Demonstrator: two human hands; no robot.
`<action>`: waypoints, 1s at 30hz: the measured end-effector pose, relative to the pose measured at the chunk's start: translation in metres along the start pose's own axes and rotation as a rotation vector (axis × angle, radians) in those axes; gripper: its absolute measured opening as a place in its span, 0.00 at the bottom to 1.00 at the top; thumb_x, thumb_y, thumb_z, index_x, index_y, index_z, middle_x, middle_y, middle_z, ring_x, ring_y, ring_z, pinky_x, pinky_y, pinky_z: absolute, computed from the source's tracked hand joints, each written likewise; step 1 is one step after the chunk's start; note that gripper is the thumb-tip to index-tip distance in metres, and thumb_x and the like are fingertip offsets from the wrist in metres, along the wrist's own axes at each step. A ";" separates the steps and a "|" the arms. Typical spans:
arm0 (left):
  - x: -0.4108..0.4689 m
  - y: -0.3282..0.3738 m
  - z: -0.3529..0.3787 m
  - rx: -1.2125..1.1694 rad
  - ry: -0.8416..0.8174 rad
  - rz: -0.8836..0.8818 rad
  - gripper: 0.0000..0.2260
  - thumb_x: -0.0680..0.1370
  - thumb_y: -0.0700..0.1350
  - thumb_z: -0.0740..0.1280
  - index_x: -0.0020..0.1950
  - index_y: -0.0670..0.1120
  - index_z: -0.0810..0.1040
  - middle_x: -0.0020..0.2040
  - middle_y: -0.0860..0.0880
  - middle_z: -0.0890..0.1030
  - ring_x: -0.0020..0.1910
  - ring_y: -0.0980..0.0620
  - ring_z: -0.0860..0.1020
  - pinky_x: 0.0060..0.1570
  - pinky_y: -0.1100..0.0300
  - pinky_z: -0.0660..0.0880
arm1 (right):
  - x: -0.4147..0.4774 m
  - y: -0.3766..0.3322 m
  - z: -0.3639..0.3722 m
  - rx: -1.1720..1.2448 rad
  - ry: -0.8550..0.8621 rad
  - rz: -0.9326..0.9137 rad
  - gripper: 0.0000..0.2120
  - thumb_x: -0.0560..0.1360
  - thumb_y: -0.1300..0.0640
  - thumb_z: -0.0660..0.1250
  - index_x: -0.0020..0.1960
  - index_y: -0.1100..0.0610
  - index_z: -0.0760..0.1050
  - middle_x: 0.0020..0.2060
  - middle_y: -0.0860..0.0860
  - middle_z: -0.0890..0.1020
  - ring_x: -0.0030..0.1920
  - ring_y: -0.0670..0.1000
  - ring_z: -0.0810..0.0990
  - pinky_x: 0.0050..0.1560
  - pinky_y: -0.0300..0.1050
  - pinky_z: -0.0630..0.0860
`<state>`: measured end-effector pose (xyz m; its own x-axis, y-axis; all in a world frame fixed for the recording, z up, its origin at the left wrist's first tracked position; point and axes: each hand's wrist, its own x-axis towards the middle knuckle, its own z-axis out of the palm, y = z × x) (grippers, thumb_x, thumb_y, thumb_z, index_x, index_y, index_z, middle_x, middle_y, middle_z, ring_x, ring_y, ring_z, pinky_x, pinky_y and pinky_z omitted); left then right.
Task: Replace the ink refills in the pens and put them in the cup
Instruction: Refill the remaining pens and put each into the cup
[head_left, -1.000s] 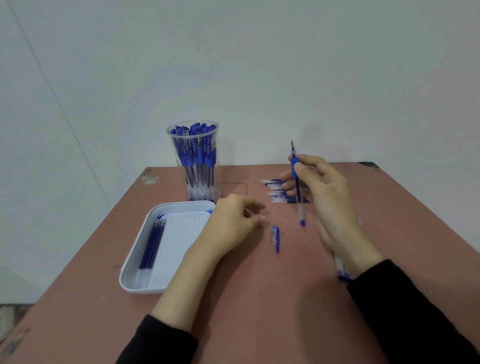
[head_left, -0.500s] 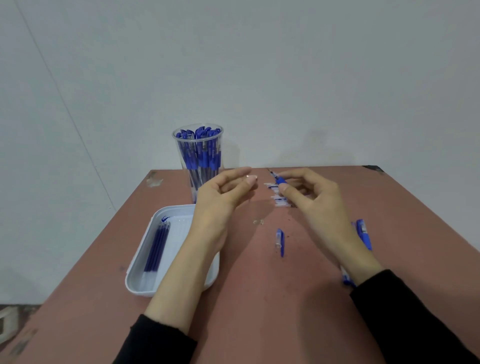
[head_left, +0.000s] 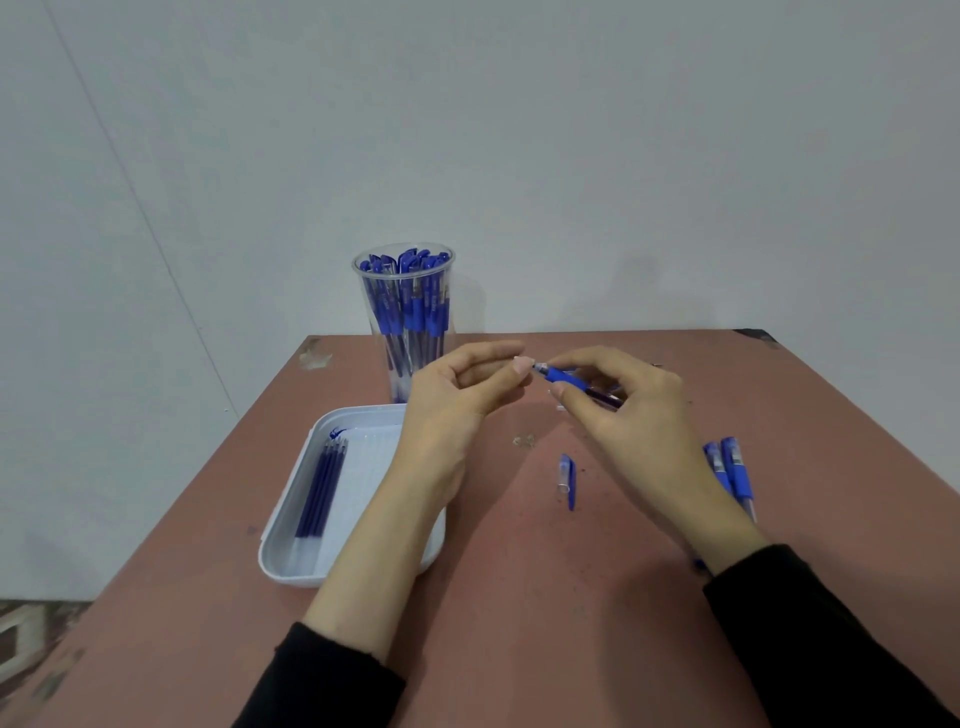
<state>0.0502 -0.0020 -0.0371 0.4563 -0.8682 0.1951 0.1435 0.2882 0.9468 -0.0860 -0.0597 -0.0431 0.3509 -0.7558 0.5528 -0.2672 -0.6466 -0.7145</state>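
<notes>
Right hand (head_left: 639, 415): we see it grasping the pen (head_left: 571, 378), toward 12 o'clock on the table (head_left: 519, 623).
Left hand (head_left: 457, 405): curled at the pen tip; we cannot tell whether it grips.
Cup (head_left: 404, 312): 11 o'clock.

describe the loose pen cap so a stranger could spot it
On the reddish table, look right of the white tray. The pen cap lies alone on the bare top there, far shorter than the whole pens farther right.
</notes>
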 end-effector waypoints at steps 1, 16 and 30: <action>-0.001 -0.001 0.001 0.026 -0.004 0.009 0.09 0.73 0.35 0.70 0.52 0.41 0.80 0.39 0.47 0.84 0.42 0.53 0.82 0.45 0.64 0.79 | 0.000 0.001 0.001 -0.027 0.008 -0.019 0.07 0.72 0.60 0.72 0.49 0.51 0.83 0.41 0.42 0.83 0.44 0.43 0.80 0.45 0.35 0.74; 0.000 0.000 0.004 -0.118 -0.031 0.023 0.14 0.73 0.38 0.70 0.57 0.48 0.75 0.42 0.51 0.84 0.47 0.53 0.81 0.49 0.63 0.77 | 0.001 -0.006 0.000 0.400 -0.084 0.162 0.08 0.74 0.62 0.69 0.46 0.49 0.82 0.32 0.46 0.83 0.35 0.41 0.78 0.37 0.31 0.71; 0.001 -0.003 0.005 -0.044 -0.020 -0.018 0.12 0.72 0.42 0.71 0.55 0.46 0.79 0.51 0.47 0.83 0.55 0.51 0.80 0.56 0.57 0.75 | -0.001 -0.008 0.001 0.382 -0.044 0.153 0.07 0.74 0.61 0.70 0.49 0.50 0.83 0.35 0.46 0.84 0.38 0.42 0.79 0.40 0.33 0.72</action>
<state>0.0461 -0.0055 -0.0389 0.4358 -0.8811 0.1837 0.1906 0.2898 0.9379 -0.0835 -0.0540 -0.0386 0.3733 -0.8297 0.4150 0.0302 -0.4363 -0.8993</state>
